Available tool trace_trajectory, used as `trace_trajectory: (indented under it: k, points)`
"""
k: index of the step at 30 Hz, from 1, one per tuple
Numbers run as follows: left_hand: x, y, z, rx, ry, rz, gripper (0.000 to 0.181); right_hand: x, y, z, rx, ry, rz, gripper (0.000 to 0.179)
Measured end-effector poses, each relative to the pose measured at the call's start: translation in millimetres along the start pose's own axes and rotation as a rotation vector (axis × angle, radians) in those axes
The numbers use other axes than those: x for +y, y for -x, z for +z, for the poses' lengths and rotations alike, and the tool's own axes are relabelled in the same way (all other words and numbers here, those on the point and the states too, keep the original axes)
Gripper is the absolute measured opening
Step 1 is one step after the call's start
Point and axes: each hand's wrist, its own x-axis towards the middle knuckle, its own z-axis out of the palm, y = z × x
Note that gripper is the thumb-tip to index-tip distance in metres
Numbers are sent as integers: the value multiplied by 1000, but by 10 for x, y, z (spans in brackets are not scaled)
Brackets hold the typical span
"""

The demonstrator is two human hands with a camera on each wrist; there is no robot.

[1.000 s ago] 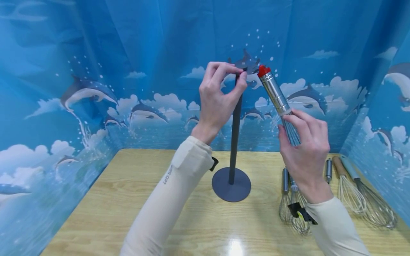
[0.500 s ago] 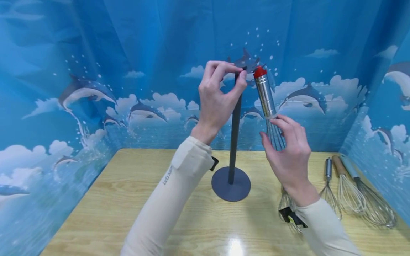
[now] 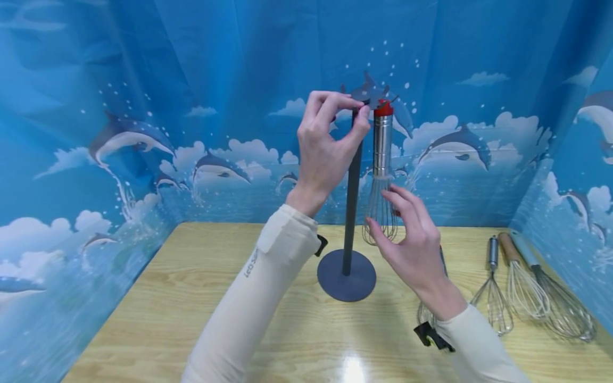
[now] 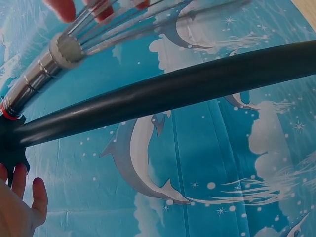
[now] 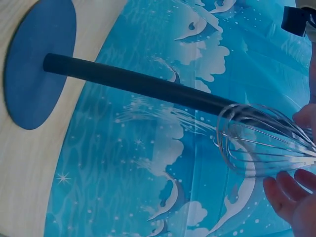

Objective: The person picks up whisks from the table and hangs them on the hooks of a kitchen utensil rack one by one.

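A whisk with a steel handle and red end cap hangs upright beside the pole of a dark utensil stand, its cap right at the stand's top. Its wire loops point down. My right hand is around the loops, thumb and fingers spread apart on either side of them. My left hand pinches the top of the stand between thumb and fingers. The left wrist view has the red cap at the stand's dark head.
Several whisks lie at the table's right: a steel-handled one, a wooden-handled one and a pale green-handled one. Another whisk lies partly behind my right wrist. The stand's round base rests on the wooden table, before a dolphin-print curtain.
The whisk has moved left to the stand's top and gone from slanted to upright. My right hand has moved left and down its loops, and its fingers have loosened. My left hand stays put.
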Motion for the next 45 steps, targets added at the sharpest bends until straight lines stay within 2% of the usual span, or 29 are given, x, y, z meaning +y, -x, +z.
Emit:
trace_trajectory:
  k: [4, 8, 14, 23, 29, 34, 40, 42, 45]
  points:
    - [4, 11, -5, 4, 0, 0, 18, 62, 70, -80, -48, -18, -5, 58]
    - [12, 15, -2, 12, 6, 3, 16, 182, 148, -242, -88, 11, 18, 55]
    - [33, 4, 11, 3, 28, -13, 16, 422, 268, -549, -159, 142, 147, 51]
    - [52, -17, 8, -7, 16, -10, 18, 742, 507, -846, -446, 260, 341, 49]
    - [55, -11, 3, -5, 15, -10, 17, 858, 635, -896, -678, 294, 476, 61]
    - [51, -15, -5, -9, 14, -11, 18, 946, 722, -895, -797, 319, 517, 64]
    - [33, -9, -8, 10, -10, 0, 17, 1024, 762, -849, -990, 325, 599, 71]
    - [35, 5, 3, 20, -4, -12, 18, 1031, 772, -831, -1031, 321, 621, 74]
    - [42, 25, 21, 38, 21, -46, 19, 1027, 798, -789, -1050, 324, 641, 75]
